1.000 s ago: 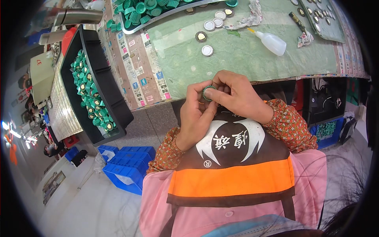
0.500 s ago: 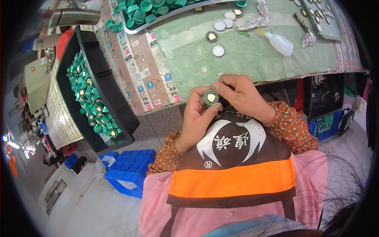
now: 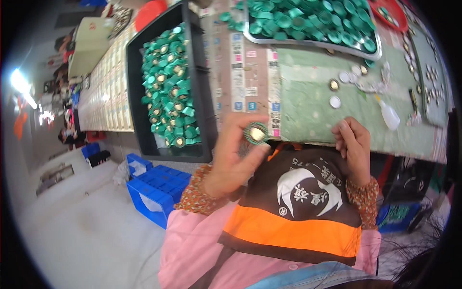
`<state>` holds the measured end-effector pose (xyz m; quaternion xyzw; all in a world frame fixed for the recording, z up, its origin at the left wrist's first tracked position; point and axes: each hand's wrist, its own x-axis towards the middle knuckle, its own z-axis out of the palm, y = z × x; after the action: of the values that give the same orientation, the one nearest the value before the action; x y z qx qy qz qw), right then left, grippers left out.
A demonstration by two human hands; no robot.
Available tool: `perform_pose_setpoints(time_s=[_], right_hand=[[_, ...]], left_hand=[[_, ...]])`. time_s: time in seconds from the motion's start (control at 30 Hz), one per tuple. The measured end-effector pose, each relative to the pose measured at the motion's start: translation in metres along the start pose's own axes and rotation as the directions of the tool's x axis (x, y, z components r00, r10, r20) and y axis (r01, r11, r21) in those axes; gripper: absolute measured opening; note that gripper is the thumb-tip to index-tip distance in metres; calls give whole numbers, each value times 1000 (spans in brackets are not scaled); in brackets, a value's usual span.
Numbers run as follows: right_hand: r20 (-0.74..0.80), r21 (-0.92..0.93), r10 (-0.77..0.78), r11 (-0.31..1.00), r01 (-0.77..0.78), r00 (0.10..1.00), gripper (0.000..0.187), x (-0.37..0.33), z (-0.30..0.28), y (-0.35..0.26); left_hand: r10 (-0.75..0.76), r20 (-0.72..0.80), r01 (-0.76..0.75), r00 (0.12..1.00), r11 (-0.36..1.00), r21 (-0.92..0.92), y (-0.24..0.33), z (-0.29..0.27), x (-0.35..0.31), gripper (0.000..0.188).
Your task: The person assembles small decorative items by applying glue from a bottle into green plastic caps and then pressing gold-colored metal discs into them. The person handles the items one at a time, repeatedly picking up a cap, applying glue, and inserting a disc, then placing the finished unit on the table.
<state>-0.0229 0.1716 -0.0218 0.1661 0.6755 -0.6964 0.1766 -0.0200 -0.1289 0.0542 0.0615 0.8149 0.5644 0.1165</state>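
Note:
In front of the table edge, my left hand (image 3: 230,161) pinches a round green fluted cap (image 3: 256,133) between thumb and fingers. The cap's face is turned up and shows a pale gold centre inside a dark ring. My right hand (image 3: 355,144) is away from it, over the table's front edge on the right. Its fingers are loosely bent and somewhat apart, with nothing visible in them. Left of my left hand stands a black bin (image 3: 207,96) filled with similar green caps (image 3: 168,91), many with gold centres.
A metal tray (image 3: 308,44) heaped with green caps lies at the back. White round discs (image 3: 335,102), a dark-rimmed piece (image 3: 334,85) and a white squeeze bottle (image 3: 390,117) lie on the green mat. Another tray (image 3: 433,62) is far right; blue crates (image 3: 159,188) stand on the floor left.
My right hand has let go of the green cap and moved right. My left hand has kept the cap and moved slightly left. The view has turned toward the left.

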Motion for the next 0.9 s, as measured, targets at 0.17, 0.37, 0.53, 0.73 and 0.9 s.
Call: perform_pose_setpoints(time_s=[0.17,0.37,0.53,0.73,0.9], right_hand=[[66,-26,-9,1000,11,998,30,-3,1,7],[137,-88,-46,994,58,990,28,-8,-7,9],[127,-127,-82,987,98,989,25,-16,-17,8],[59,-134,-133,981,140,989,24,-19,-36,6],[82,-116,-178,975,187,981,24,-20,-38,10]], left_hand=[[71,-447,154,892,881,447,-18,-83,8,42],[254,-521,363,814,478,800,-74,-139,1,47],[337,-440,278,832,433,857,-64,-135,-8,53],[414,-239,-44,878,568,822,10,-33,1,48],[438,-83,-284,895,704,651,31,50,70,51]])
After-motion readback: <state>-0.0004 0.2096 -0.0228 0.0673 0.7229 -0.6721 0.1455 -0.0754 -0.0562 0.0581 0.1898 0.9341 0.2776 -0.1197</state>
